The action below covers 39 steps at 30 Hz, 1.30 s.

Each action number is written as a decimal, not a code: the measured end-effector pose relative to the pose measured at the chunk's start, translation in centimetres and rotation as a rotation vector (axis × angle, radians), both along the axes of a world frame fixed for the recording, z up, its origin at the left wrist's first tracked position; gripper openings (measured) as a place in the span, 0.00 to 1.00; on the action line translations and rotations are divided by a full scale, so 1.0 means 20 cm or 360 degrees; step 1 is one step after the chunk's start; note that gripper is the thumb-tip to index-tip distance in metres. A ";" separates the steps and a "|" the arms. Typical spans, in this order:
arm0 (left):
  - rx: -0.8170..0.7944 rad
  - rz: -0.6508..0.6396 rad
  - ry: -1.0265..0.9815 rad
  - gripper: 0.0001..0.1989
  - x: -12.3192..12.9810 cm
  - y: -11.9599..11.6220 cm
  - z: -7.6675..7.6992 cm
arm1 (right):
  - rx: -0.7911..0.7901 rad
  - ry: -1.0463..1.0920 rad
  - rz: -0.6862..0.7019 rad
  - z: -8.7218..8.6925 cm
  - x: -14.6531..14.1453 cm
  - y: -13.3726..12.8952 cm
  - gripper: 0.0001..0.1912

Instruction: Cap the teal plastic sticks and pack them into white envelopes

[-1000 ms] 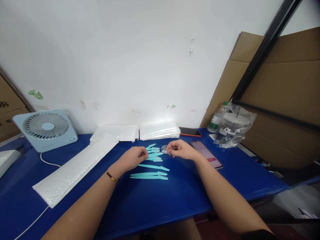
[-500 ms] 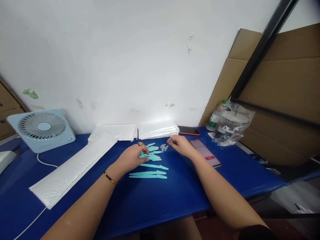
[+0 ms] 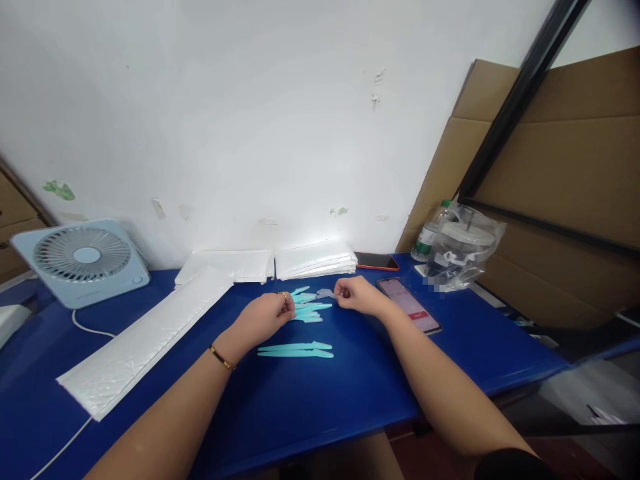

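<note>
My left hand (image 3: pixel 273 315) is closed in a pinch on a teal eyebrow razor (image 3: pixel 315 307), whose tip points right. Beneath it lies a loose heap of similar teal razors (image 3: pixel 307 319). Two more razors (image 3: pixel 295 351) rest side by side, nearer to me. My right hand (image 3: pixel 356 295) has its fingertips pinched together on what looks like a small clear blade cap, mostly hidden by the fingers. Several clear caps (image 3: pixel 324 293) lie on the blue table just left of those fingertips, beyond the held razor's tip.
White padded packets (image 3: pixel 315 259) are stacked along the wall, and a long one (image 3: pixel 145 347) lies slanted at left. A blue fan (image 3: pixel 83 260) stands far left. Two phones (image 3: pixel 410 303) (image 3: pixel 377 261), a bottle (image 3: pixel 427 237) and a bagged cup (image 3: pixel 467 247) occupy the right.
The single razor that lay between the heap and the near pair is now in my left hand, raised over the heap. My right hand has shifted slightly down, closer to its tip.
</note>
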<state>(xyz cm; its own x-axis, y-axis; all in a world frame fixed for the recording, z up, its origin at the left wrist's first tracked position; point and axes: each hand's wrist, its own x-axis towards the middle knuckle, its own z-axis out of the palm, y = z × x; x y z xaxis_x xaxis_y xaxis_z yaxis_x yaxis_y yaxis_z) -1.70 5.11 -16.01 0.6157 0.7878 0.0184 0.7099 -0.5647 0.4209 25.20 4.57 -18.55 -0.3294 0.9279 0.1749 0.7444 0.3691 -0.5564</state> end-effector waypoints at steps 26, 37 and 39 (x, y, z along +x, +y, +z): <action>0.0426 0.0042 0.0187 0.09 -0.01 0.02 0.02 | -0.0119 0.0217 0.0081 0.02 -0.11 -0.02 0.09; -0.0228 -0.0313 0.0259 0.06 0.02 -0.08 0.01 | 0.0333 -0.0479 -0.0080 -0.06 -0.11 0.06 0.04; -0.0139 -0.0281 0.0266 0.06 0.03 -0.08 0.01 | 0.0315 -0.0395 -0.0083 -0.06 -0.10 0.05 0.04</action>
<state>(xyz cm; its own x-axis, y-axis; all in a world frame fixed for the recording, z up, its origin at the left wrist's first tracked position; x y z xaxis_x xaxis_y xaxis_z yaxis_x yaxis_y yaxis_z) -1.11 3.45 -15.87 0.7328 0.6618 -0.1585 0.6672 -0.6529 0.3587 23.11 5.62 -19.71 -0.3373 0.9007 0.2739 0.8693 0.4096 -0.2766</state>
